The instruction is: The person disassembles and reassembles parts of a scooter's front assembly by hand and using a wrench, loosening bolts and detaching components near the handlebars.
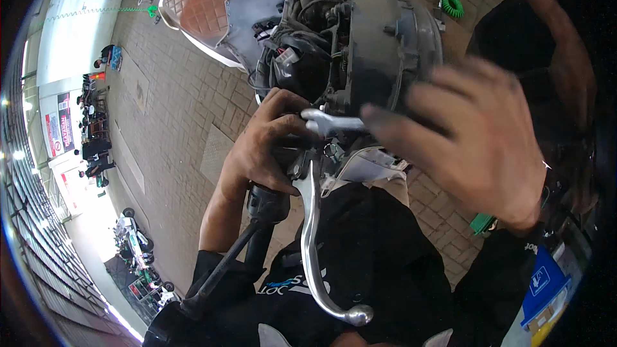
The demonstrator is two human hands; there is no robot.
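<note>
- One bike point(257, 19), stretched out ahead of me on the paved floor point(177, 112), its bodywork partly opened and wires and hoses showing
- One seat point(199, 3) on it, brown and quilted, with a pale rim, at the far end
- One dark grey panel point(376, 45), right of the wires, beyond my fingers
- Two hands of mine, both bare, both with dark smudges
- My right hand point(472, 135), blurred and raised to the right of the spanner, fingers spread apart and wrapped around nothing that I can see; the tip of one finger overlaps the spanner's right end in view, though I cannot tell whether it touches
- My left hand point(267, 135), fingers bent, at the handlebar end beside the lever's root; I cannot tell whether they grip the spanner or just rest against the parts there
- One black rod point(226, 261), slanting down to the left below my left hand
- One lever point(310, 238), silver, curving down towards me to a round knob
- One green coiled hose point(450, 0), on the floor, top right
- One spanner point(347, 123), silver, lying level between my hands: its forked head is right at my left fingertips, its shank runs right towards my right fingers, just above the lever's root
</note>
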